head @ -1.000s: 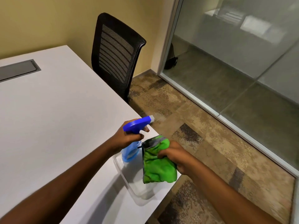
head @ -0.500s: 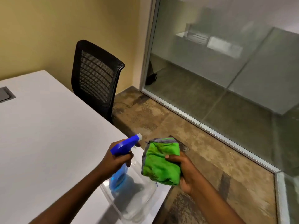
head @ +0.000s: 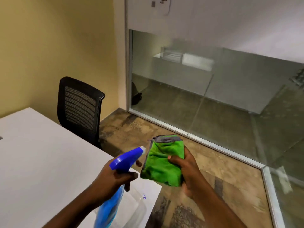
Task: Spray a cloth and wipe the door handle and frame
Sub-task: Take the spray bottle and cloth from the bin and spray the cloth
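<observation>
While the left hand [head: 113, 180] is wrapped around the neck of the blue spray bottle [head: 115, 183], a finger at the trigger and the nozzle aimed toward 2 o'clock, the right hand [head: 185, 170] is clamped on the folded green cloth [head: 162, 163] just beside that nozzle, above the corner of the white counter [head: 41, 162]. I judge the spraying step to be in hand, though no mist or wet patch shows; all the wiping is left, with no door handle in view, only a glass wall [head: 213, 96] from 12 to 3 o'clock
</observation>
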A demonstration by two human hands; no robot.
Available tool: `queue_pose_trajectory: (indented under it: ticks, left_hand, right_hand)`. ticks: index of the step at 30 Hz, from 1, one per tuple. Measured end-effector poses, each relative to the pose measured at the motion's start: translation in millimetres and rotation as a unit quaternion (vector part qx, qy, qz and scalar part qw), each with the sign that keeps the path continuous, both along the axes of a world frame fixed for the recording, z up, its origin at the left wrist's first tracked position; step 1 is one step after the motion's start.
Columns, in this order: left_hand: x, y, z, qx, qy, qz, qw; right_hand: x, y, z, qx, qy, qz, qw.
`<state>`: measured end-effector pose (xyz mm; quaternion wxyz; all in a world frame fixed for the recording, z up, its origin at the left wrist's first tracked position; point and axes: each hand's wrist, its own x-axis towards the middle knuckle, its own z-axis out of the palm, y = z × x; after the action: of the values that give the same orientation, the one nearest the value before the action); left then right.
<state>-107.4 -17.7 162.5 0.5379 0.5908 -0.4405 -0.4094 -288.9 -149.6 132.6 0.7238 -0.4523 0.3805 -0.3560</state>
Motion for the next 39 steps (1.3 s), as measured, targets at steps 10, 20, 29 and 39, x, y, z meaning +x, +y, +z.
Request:
queue_pose_trajectory:
  ticks: [10,20,29,39]
  left_hand:
    - [-61,-7,52,0.025,-0.003,-0.086,0.996]
    - [-102,-34,87,0.010,-0.080,-0.091,0.993]
    - [-116,-48,106,0.021,-0.101,-0.097,0.990]
    - [-125,-52,109,0.025,-0.121,-0.098,0.987]
  right_hand:
    - [-56,4,59,-0.086,0.002,-0.055,0.995]
    - [-96,-6,88,-0.094,-0.019,-0.078,0.992]
    - [-113,-19,98,-0.086,-0.028,-0.072,0.993]
    - [-119,-25,96,-0.074,-0.029,-0.079,0.994]
